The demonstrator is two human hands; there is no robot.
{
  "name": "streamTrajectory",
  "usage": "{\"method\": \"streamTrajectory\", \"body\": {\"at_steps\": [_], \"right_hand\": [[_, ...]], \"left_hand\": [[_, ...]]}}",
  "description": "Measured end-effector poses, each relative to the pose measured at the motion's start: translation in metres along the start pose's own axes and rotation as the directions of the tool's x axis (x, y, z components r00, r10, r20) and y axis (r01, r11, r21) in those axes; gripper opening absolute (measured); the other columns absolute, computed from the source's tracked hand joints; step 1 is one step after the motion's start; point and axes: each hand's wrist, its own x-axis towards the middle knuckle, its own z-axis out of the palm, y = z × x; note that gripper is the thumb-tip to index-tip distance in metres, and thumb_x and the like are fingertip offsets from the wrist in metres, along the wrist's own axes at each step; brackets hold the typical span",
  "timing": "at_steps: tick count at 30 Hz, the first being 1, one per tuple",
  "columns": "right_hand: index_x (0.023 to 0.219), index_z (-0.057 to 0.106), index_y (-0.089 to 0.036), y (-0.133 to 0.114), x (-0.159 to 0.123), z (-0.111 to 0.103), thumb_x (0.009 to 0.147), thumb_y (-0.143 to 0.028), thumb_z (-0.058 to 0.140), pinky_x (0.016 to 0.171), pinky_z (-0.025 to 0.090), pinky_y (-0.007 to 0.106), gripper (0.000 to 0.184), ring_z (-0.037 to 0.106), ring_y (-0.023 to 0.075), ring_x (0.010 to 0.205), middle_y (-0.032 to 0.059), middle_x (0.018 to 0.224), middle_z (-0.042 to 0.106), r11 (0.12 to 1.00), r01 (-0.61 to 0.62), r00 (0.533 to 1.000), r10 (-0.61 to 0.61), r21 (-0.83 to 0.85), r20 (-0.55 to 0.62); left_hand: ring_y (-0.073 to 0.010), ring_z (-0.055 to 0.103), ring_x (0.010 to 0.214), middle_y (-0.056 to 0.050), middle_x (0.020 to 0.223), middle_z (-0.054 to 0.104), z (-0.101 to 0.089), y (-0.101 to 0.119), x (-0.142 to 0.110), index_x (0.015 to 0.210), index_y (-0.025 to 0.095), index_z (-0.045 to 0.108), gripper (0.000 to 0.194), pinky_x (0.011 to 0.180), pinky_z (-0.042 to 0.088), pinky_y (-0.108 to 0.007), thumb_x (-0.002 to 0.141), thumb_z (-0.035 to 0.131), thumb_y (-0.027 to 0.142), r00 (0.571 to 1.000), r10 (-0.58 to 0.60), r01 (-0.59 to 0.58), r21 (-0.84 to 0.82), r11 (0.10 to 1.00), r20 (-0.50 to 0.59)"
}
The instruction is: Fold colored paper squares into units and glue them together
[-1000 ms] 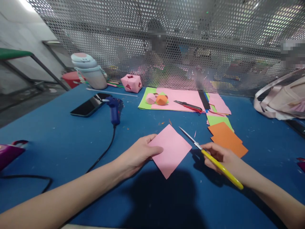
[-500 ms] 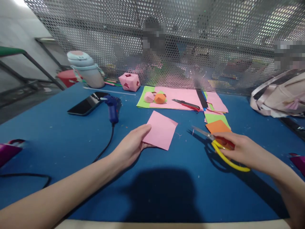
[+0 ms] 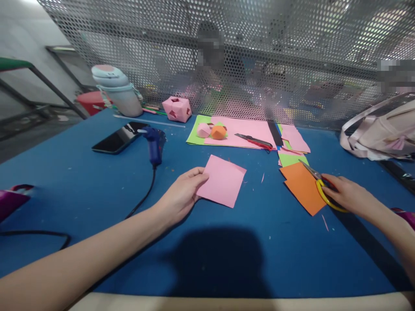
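Observation:
A square of pink paper (image 3: 223, 181) is pinched at its left edge between the thumb and fingers of my left hand (image 3: 183, 194), just above the blue table. On the right, my right hand (image 3: 350, 194) is closed on the handles of yellow-handled scissors (image 3: 324, 190), which are at the right side of the orange paper pieces (image 3: 304, 192). The scissor blades point up and left over the orange paper, toward the green paper (image 3: 293, 160). Thin pink paper slivers (image 3: 325, 223) lie nearby on the table.
A blue glue gun (image 3: 153, 144) with its cord and a black phone (image 3: 116, 138) lie left. Behind are a bottle (image 3: 119, 93), a pink paper ball (image 3: 177, 109), pink sheets (image 3: 240, 125) and a box cutter (image 3: 254, 141). A bag (image 3: 382, 125) sits at right, before a perforated metal screen (image 3: 246, 82).
My right hand has moved right and slightly up with the scissors, uncovering more orange paper and a pink sliver. The pink square in my left hand has shifted slightly right and down.

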Motion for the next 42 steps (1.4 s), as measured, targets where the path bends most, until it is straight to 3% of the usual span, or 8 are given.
{"method": "streamTrajectory", "body": {"at_steps": [5, 9, 13, 17, 22, 26, 34, 42], "right_hand": [[0.119, 0.057, -0.018, -0.019, 0.001, -0.028, 0.092, -0.041, 0.033, 0.068, 0.045, 0.042, 0.043, 0.063, 0.0335, 0.085, 0.0184, 0.091, 0.064, 0.985, 0.121, 0.993, -0.119, -0.126, 0.023], [0.119, 0.057, -0.024, -0.085, 0.009, -0.055, 0.088, -0.045, 0.044, 0.078, 0.049, 0.044, 0.039, 0.061, 0.0299, 0.098, 0.0091, 0.112, 0.064, 0.952, 0.228, 0.968, -0.198, 0.205, -0.153], [0.129, 0.048, -0.022, -0.168, 0.021, -0.062, 0.077, -0.039, 0.064, 0.079, 0.053, 0.031, 0.057, 0.060, 0.0204, 0.105, 0.0060, 0.119, 0.062, 0.574, 0.428, 0.898, -0.357, 0.698, -0.257], [0.104, 0.065, -0.019, -0.208, 0.026, -0.063, 0.089, -0.028, 0.049, 0.063, 0.056, 0.026, 0.024, 0.066, 0.0139, 0.078, 0.0041, 0.101, 0.069, 0.305, 0.516, 0.825, -0.431, 0.801, -0.367], [0.111, 0.063, -0.017, -0.196, 0.014, -0.049, 0.088, -0.012, 0.048, 0.092, 0.051, 0.036, 0.029, 0.060, 0.0179, 0.109, 0.0083, 0.114, 0.066, 0.284, 0.876, 0.482, -0.537, 0.389, -0.693], [0.120, 0.057, -0.014, -0.188, 0.000, -0.021, 0.089, -0.010, 0.043, 0.092, 0.050, 0.041, 0.034, 0.051, 0.0227, 0.121, 0.0124, 0.126, 0.058, 0.306, 0.949, 0.304, -0.811, 0.082, -0.499], [0.113, 0.062, -0.013, -0.198, -0.008, -0.007, 0.088, -0.020, 0.047, 0.094, 0.047, 0.044, 0.029, 0.058, 0.0243, 0.112, 0.0137, 0.118, 0.063, 0.412, 0.909, 0.392, -0.789, 0.067, -0.474], [0.117, 0.059, -0.012, -0.203, -0.023, -0.013, 0.089, -0.029, 0.046, 0.101, 0.042, 0.041, 0.035, 0.052, 0.0230, 0.119, 0.0119, 0.122, 0.062, 0.463, 0.859, 0.509, -0.727, 0.218, -0.462]], "left_hand": [[-0.0095, 0.058, 0.066, -0.001, 0.079, 0.063, 0.001, -0.001, -0.003, 0.083, 0.014, 0.059, 0.014, 0.061, 0.046, -0.020, 0.071, 0.065, 0.018, 0.999, 0.000, 0.000, -0.006, 1.000, 0.038], [-0.0100, 0.057, 0.066, 0.000, 0.080, 0.064, 0.003, -0.004, -0.003, 0.086, 0.015, 0.059, 0.017, 0.062, 0.045, -0.020, 0.071, 0.066, 0.021, 0.997, 0.027, -0.027, -0.006, 1.000, 0.071], [-0.0101, 0.057, 0.068, 0.002, 0.081, 0.064, 0.007, -0.004, -0.009, 0.090, 0.020, 0.058, 0.017, 0.064, 0.044, -0.020, 0.077, 0.063, 0.028, 0.980, 0.149, -0.156, 0.048, 0.987, 0.130], [-0.0139, 0.060, 0.079, 0.000, 0.085, 0.067, 0.007, 0.007, -0.018, 0.090, 0.021, 0.061, 0.014, 0.074, 0.045, -0.023, 0.079, 0.061, 0.029, 0.922, 0.331, -0.382, 0.326, 0.865, 0.202], [-0.0233, 0.052, 0.119, -0.006, 0.126, 0.060, -0.010, 0.021, -0.011, 0.104, 0.023, 0.065, 0.026, 0.103, 0.035, -0.036, 0.080, 0.057, 0.020, 0.744, 0.473, -0.667, 0.555, 0.497, 0.472], [-0.0246, 0.039, 0.131, -0.006, 0.134, 0.053, -0.027, 0.017, 0.005, 0.113, 0.026, 0.063, 0.042, 0.111, 0.021, -0.045, 0.078, 0.050, 0.006, 0.553, 0.106, -0.833, 0.548, 0.072, 0.826], [-0.0232, 0.043, 0.128, -0.011, 0.136, 0.050, -0.016, 0.007, -0.014, 0.120, 0.021, 0.056, 0.044, 0.110, 0.026, -0.041, 0.079, 0.046, 0.009, 0.464, -0.116, -0.882, 0.446, -0.152, 0.878], [-0.0304, 0.053, 0.115, -0.019, 0.118, 0.060, -0.001, -0.026, -0.023, 0.099, 0.012, 0.062, 0.025, 0.098, 0.041, -0.047, 0.089, 0.040, 0.017, 0.514, 0.057, -0.833, 0.514, -0.204, 0.856]]}}
